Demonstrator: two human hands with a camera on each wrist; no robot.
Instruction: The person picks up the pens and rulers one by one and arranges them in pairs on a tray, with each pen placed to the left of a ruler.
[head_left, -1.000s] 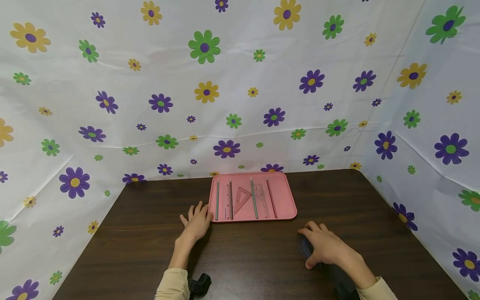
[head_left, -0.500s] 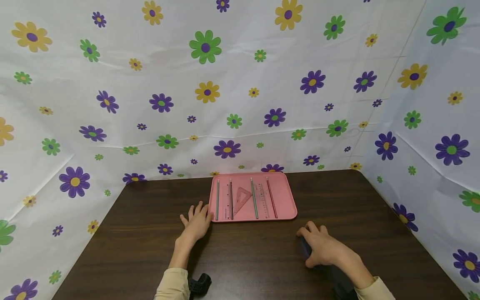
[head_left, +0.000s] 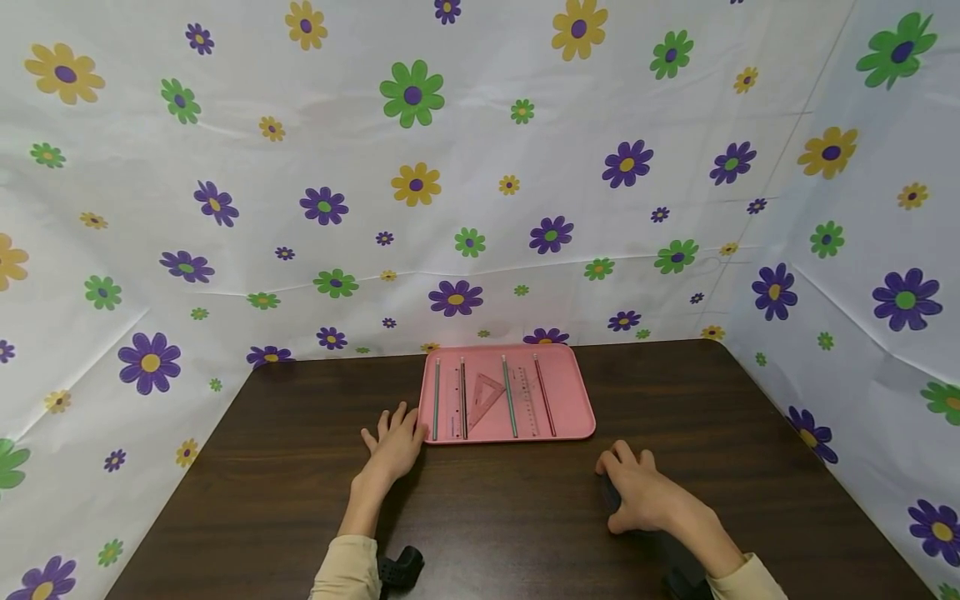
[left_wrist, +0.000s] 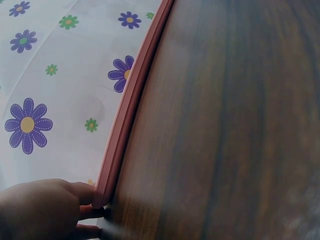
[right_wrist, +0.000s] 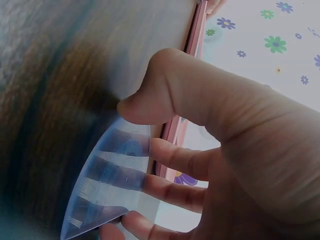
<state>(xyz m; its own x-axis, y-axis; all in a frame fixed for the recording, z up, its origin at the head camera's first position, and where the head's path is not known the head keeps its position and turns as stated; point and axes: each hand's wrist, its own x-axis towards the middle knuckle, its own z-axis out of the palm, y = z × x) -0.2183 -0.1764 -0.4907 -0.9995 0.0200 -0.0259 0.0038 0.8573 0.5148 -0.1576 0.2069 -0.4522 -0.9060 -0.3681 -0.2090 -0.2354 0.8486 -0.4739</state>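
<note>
At the left edge of a pink tray (head_left: 576, 404), my left hand (head_left: 395, 450) lies with its fingers spread and relaxed, touching the near-left corner of the rim. My right hand (head_left: 643, 493) is low over the table, right of the tray and nearer to me. Its thumb and fingers grip a clear bluish, half-round protractor (right_wrist: 107, 175) by the edges. Through the plastic the right wrist view shows finger shapes. On the tray are green pencils (head_left: 510, 398), a dark pencil (head_left: 463, 408), a maroon pencil (head_left: 545, 397), clear rulers (head_left: 528, 402) and a pinkish set square (head_left: 476, 404).
The dark wood table (head_left: 495, 517) reaches back to a flower-printed white curtain (head_left: 487, 150), close behind the tray. A black strap device (head_left: 401, 569) sits by the left sleeve (head_left: 347, 568); a similar dark one (head_left: 686, 579) is under the right wrist.
My right hand has tilted the protractor slightly, so less of its face shows in the head view. The left hand and the tray stay in place.
</note>
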